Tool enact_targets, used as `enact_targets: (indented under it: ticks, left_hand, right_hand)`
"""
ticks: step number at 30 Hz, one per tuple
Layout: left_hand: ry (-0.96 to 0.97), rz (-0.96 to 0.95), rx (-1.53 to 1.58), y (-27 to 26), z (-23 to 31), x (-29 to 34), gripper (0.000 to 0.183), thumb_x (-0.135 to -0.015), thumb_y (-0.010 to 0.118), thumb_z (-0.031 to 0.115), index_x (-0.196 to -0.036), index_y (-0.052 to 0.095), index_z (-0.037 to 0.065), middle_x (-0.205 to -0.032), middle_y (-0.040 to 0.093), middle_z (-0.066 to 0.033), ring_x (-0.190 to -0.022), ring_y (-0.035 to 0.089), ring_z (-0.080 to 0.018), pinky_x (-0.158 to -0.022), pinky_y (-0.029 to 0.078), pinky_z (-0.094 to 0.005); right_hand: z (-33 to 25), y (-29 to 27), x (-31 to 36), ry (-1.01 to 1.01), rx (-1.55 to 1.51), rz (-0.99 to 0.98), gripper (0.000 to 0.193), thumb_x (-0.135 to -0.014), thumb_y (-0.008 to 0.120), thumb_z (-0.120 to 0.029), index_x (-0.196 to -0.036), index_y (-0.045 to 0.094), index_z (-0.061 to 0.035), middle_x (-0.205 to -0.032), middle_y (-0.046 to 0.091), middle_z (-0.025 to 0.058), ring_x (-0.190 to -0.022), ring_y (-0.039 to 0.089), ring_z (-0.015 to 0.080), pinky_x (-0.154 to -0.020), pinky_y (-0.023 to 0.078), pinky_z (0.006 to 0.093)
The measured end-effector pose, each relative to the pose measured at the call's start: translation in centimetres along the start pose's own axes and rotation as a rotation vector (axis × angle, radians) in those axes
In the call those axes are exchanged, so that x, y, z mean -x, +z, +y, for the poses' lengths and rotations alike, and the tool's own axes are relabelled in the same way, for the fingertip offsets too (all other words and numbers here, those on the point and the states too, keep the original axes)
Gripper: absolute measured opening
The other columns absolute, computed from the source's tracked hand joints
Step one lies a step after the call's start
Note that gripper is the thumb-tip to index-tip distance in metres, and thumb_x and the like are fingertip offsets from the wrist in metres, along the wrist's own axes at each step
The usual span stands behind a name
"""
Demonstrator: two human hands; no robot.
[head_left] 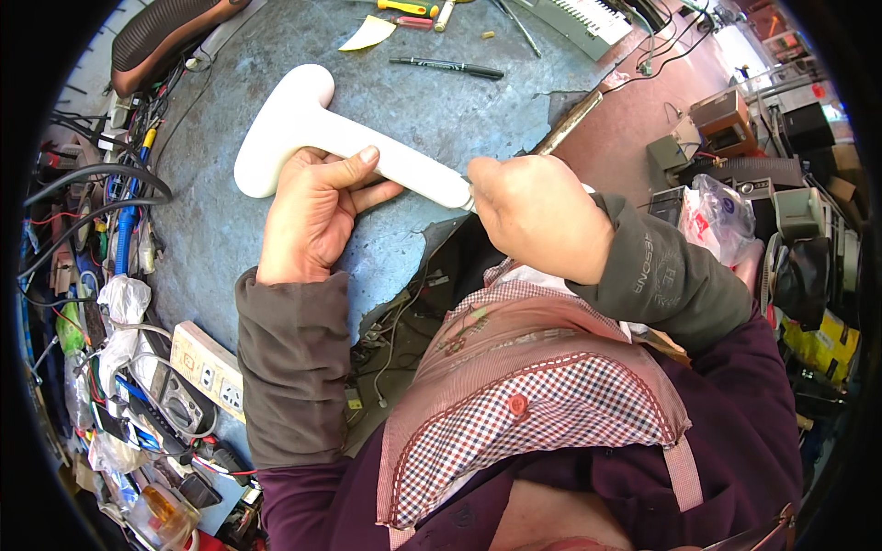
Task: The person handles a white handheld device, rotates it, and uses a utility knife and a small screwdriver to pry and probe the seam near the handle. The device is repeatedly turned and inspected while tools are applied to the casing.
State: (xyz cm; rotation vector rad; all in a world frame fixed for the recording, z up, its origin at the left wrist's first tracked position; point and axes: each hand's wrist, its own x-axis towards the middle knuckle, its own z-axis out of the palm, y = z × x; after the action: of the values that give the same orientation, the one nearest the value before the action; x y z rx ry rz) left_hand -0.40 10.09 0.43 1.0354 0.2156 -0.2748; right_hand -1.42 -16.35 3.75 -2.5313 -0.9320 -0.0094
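Observation:
A smooth white T-shaped handheld device lies tilted over the worktable, its wide rounded head at the far left and its long handle pointing right toward me. My left hand is closed around the handle just below the head, thumb on top and fingers underneath. At the handle's rounded end, my right hand is closed in a fist, with the fingers turned away from view. Whatever it grips there is hidden; only a small shiny edge shows beside the handle's tip.
The blue worn worktable has a chipped near edge. On it lie a black marker, a yellow-handled screwdriver and a paper scrap. Cables and a power strip crowd the left; boxes and a plastic bag stand right.

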Motion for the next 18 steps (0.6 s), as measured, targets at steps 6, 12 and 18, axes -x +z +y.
enact_targets:
  ticks: [6, 12, 18]
  left_hand:
    - [-0.022, -0.019, 0.008, -0.2, -0.2, -0.1, 0.031, -0.102, 0.072, 0.001, -0.127, 0.058, -0.01, -0.116, 0.073, -0.0182, -0.102, 0.079, -0.0301, -0.089, 0.071, -0.0421]
    - [0.011, 0.029, 0.001, 0.8, 0.4, 0.8, 0.03, -0.102, 0.071, 0.001, -0.128, 0.058, -0.008, -0.116, 0.074, -0.0169, -0.104, 0.079, -0.03, -0.09, 0.071, -0.0446]
    - [-0.004, -0.016, -0.029, -0.2, 0.3, 0.2, 0.029, -0.104, 0.069, 0.003, -0.128, 0.058, -0.008, -0.118, 0.074, -0.0177, -0.106, 0.079, -0.0302, -0.092, 0.07, -0.046]
  right_hand:
    - [1.6, -0.7, -1.3, 0.53, -0.848, -0.285, 0.02, -0.1, 0.064, -0.01, -0.101, 0.072, 0.0078, -0.073, 0.072, 0.018, -0.057, 0.069, 0.0268, -0.055, 0.057, 0.0386]
    - [1.5, -0.6, -0.6, 0.757, -1.277, -0.419, 0.025, -0.104, 0.065, -0.015, -0.113, 0.07, 0.0077, -0.08, 0.074, 0.0117, -0.059, 0.071, 0.0177, -0.054, 0.057, 0.03]
    - [1.7, 0.1, -0.2, 0.783, -1.333, -0.39, 0.023, -0.105, 0.067, -0.017, -0.109, 0.07, 0.0054, -0.082, 0.074, 0.0109, -0.061, 0.071, 0.0157, -0.056, 0.059, 0.0281]
